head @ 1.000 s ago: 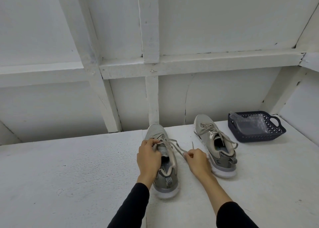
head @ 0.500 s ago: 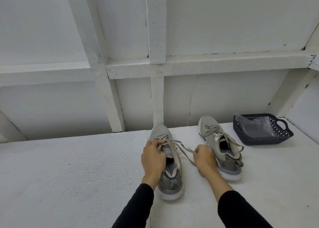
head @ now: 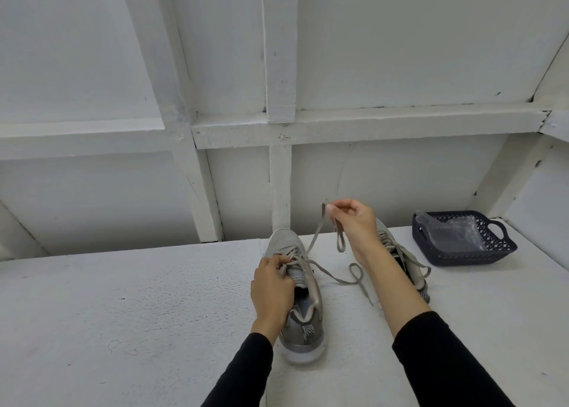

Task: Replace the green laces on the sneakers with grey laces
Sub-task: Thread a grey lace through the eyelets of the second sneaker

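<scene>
Sneakers: two grey sneakers stand on a white table (head: 123, 329), toes pointing away toward a white panelled wall (head: 385, 43). The near sneaker (head: 303, 311) sits in the middle of the view, heel toward the person. Its lace (head: 311, 246) looks greyish-tan and has been loosened. One end rises from the eyelets up to the right hand (head: 357, 222), which is lifted above the table and pinches the lace between thumb and fingertips; a short loop hangs down below the fingers. The other end runs off the shoe to the right and lies on the table in a loose curl, its tip resting near the right forearm.

The left hand (head: 272, 289) rests on the left side of the near sneaker, fingers curled at the eyelets and gripping the lacing by the tongue.

The second sneaker (head: 409, 262) stands just behind and to the right of the right wrist, which partly hides it; its laces lie loose across its top.

Both arms wear black sleeves (head: 437, 360).

Farther right, by the wall, a dark basket (head: 498, 246) with a patterned openwork side holds a clear plastic bag (head: 449, 231).
</scene>
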